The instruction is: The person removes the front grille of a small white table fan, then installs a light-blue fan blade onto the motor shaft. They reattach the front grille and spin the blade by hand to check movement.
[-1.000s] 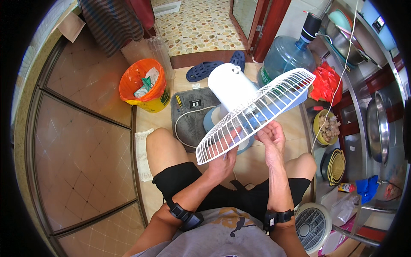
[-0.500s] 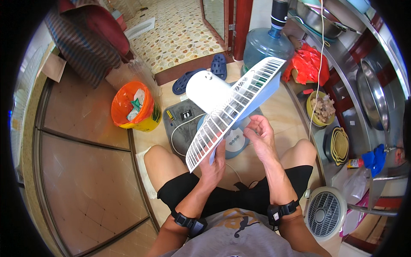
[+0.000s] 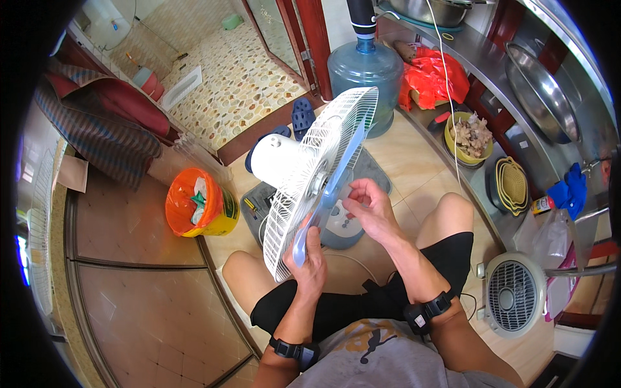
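Note:
An electric fan stands in front of me with its front guard off. Its white motor housing (image 3: 277, 159) and white rear grille (image 3: 299, 187) are tilted, facing right. Beside the grille is the translucent blue fan blade (image 3: 350, 160), seen nearly edge-on. My left hand (image 3: 309, 264) is closed on the blade's lower part, thumb up against it. My right hand (image 3: 373, 211) is at the blade's right side near the hub, thumb and fingers pinched on its edge. Below, the fan base (image 3: 343, 226) has a pale control panel and is partly hidden by the blade.
The fan stands on a grey mat (image 3: 378, 169) with a yellow-handled screwdriver (image 3: 250, 205). An orange-lined bin (image 3: 200, 207) is to the left. Beyond are dark slippers (image 3: 302, 119) and a water bottle (image 3: 365, 68). A box fan (image 3: 514, 294) and metal shelving (image 3: 482, 71) are to the right.
My view has shifted, and the fan head has turned, showing the gap between grille and blade more plainly. My left hand now shows on the lower blade; my right stays near the hub.

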Demonstrator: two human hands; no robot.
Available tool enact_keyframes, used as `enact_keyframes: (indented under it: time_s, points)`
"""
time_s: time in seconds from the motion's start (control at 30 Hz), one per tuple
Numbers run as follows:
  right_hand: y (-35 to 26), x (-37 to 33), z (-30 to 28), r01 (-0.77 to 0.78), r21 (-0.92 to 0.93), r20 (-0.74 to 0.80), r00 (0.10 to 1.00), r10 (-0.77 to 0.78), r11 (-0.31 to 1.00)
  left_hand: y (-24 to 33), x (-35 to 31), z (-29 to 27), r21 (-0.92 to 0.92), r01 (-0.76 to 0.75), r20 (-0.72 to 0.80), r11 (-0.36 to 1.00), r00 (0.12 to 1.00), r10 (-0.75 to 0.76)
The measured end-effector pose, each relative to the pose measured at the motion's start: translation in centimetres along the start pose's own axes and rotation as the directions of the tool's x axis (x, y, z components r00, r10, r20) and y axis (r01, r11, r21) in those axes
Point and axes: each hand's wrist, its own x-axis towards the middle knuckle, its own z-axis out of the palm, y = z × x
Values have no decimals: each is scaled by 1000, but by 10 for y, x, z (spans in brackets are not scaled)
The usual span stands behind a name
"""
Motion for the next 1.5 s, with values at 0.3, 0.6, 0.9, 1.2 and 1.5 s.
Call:
enact_keyframes:
  time_s: [0.3,0.6,0.9,1.2,1.5]
  points:
    - [-9,1,-1,96,-90,24,995,-94,991,-2,-1,1,-25,12,-12,1000,1000,-12]
    - [-8,2,1,216,-154,-15,975,-221,964,-4,-3,1,-39,6,-12,999,1000,-7]
    - [-11,3,6,245,-152,-46,966,-255,957,-5,-3,0,-41,3,-8,999,1000,-4]
    - [-11,3,6,258,-245,-55,959,-279,935,-11,-5,1,-47,12,-37,999,999,-14]
    - [-4,2,7,110,-126,-40,992,-116,986,-13,-5,-1,-11,-5,0,1000,1000,5]
